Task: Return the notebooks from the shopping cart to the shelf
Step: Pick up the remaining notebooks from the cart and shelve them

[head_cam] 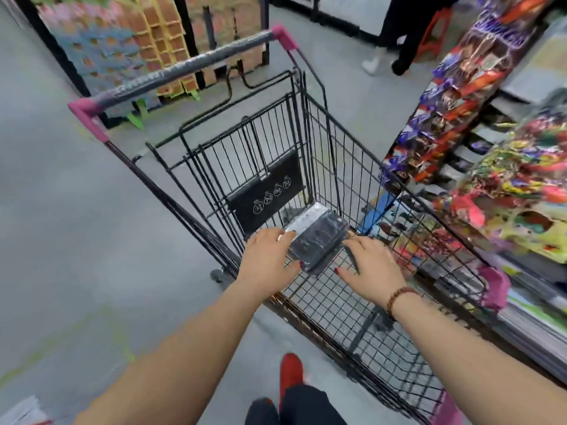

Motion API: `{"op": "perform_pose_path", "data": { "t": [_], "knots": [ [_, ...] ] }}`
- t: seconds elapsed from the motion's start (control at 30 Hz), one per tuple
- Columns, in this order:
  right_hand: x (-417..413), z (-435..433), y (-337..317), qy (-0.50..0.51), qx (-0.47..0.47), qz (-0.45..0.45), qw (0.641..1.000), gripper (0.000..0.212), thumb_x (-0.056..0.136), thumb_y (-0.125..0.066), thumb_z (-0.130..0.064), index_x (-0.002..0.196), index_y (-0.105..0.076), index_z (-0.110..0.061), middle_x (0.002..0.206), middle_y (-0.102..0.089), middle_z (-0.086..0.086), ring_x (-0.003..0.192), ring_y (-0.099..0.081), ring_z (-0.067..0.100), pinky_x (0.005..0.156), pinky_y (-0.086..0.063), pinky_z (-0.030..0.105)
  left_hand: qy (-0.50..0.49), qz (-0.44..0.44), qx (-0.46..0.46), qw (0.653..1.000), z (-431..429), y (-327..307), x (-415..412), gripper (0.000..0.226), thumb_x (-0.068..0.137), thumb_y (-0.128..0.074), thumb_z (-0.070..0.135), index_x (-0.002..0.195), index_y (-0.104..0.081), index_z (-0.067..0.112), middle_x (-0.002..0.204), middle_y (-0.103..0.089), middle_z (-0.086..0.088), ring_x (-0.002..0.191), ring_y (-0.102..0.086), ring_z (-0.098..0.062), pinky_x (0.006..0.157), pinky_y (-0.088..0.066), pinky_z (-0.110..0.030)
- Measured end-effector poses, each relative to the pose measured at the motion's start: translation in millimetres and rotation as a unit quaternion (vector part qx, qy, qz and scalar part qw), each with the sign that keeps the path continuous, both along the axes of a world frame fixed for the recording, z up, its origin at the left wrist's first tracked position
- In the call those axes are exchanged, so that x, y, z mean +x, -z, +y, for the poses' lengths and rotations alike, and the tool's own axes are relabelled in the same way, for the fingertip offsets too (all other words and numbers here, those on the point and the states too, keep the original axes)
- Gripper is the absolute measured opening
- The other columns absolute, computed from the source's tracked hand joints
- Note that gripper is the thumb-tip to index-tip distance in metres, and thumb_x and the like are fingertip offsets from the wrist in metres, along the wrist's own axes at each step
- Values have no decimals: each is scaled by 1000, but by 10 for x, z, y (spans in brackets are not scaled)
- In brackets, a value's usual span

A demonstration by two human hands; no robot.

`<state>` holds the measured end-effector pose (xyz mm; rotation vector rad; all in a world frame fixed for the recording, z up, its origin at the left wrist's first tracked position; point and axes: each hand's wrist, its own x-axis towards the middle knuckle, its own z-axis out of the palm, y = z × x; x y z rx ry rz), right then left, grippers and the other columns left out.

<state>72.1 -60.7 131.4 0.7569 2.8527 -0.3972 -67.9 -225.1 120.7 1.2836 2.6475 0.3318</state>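
Notebooks (316,240): plastic-wrapped stack, low inside shopping cart (337,167), at the seat-flap (267,185) end. Resting on the wire bottom or just lifted, can't tell.

Left hand (270,256) gripping the stack's left edge, fingers over the top, thumb at the near corner. Right hand (374,268) spread, fingers fairly straight against the right edge, thumb held apart.

Progress, at a guess: early. Stack not yet out of the basket, and nothing else visible in the cart, so prob. the only lot to go back. Left to do: lift clear of the rim, carry over to shelf (527,326) just beside the cart on the right.

Tight on that side, w/ cart wall close to the shelf front and goods sticking out. Plenty of bare floor (76,240) on the left. Open way out: straight up.
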Motion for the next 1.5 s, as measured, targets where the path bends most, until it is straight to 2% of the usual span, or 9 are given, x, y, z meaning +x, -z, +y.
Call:
{"op": "perform_pose_path", "data": {
  "t": [0.43, 0.67, 0.77, 0.9, 1.0, 1.13, 1.3, 1.4, 1.5],
  "knots": [
    [-620, 670, 711, 146, -122, -2, 982, 59, 87, -57, -45, 137, -42, -19, 135, -47, 5, 127, -40, 24, 106, -36, 38, 61, -25, -80, 995, 969, 206, -851, 59, 81, -53, 44, 136, -45, 22, 136, -50, -2, 125, -46, -24, 101, -43, -38],
    [-856, 831, 1116, 230, -195, -16, 953, 56, 87, -60, -44, 134, -46, -18, 129, -53, 10, 121, -45, 27, 98, -44, 38, 68, -86, -137, 984, 1220, 725, -1092, 60, 80, -54, 45, 134, -48, 20, 129, -54, -3, 118, -50, -25, 96, -46, -36],
    [-914, 827, 1418, 269, -225, -15, 936, 57, 88, -60, -40, 136, -44, -15, 135, -49, 11, 127, -41, 28, 103, -40, 37, 81, -111, -140, 981, 1326, 1042, -1189, 58, 83, -54, 41, 136, -47, 18, 133, -52, -4, 123, -47, -24, 100, -42, -33],
    [-1010, 823, 1862, 361, -284, 22, 888, 58, 85, -65, -38, 133, -47, -11, 131, -52, 13, 125, -45, 29, 100, -38, 33, 113, -134, -164, 971, 1404, 1447, -1278, 58, 84, -55, 37, 138, -44, 18, 138, -48, -7, 127, -44, -26, 105, -39, -38],
    [-1169, 804, 2119, 464, -324, 72, 821, 54, 82, -70, -37, 124, -51, -9, 106, -52, 5, 111, -53, 26, 90, -40, 27, 104, -160, -159, 969, 1379, 1671, -1334, 59, 82, -53, 37, 136, -46, 16, 138, -47, -8, 128, -43, -28, 105, -39, -41],
    [-1454, 781, 2462, 554, -366, 136, 735, 75, 65, -76, -52, 122, -53, -9, 110, -60, -1, 102, -58, 15, 87, -46, 24, 84, -191, -135, 969, 1267, 1970, -1350, 61, 76, -50, 37, 130, -53, 10, 133, -52, -12, 125, -47, -32, 104, -41, -43],
    [-1626, 775, 2770, 600, -339, 188, 700, 63, 66, -82, -37, 113, -51, -9, 107, -66, 5, 97, -62, 21, 83, -49, 28, 70, -222, -115, 966, 1222, 2204, -1389, 54, 81, -58, 29, 132, -51, 13, 135, -47, -5, 128, -41, -23, 107, -37, -33],
    [-1577, 739, 2839, 597, -340, 209, 696, 45, 72, -80, -29, 103, -48, -17, 97, -61, -5, 88, -58, 13, 81, -45, 24, 45, -235, -85, 967, 1248, 2324, -1411, 49, 80, -60, 29, 127, -54, 17, 135, -47, -1, 128, -41, -20, 105, -37, -29],
    [-1453, 703, 2889, 595, -318, 213, 707, 34, 75, -78, -26, 91, -50, -15, 79, -56, -8, 80, -56, 16, 70, -43, 24, 20, -253, -54, 966, 1310, 2372, -1402, 46, 80, -63, 22, 124, -54, 17, 131, -48, -1, 121, -44, -16, 99, -28, -5]
  ]
}}
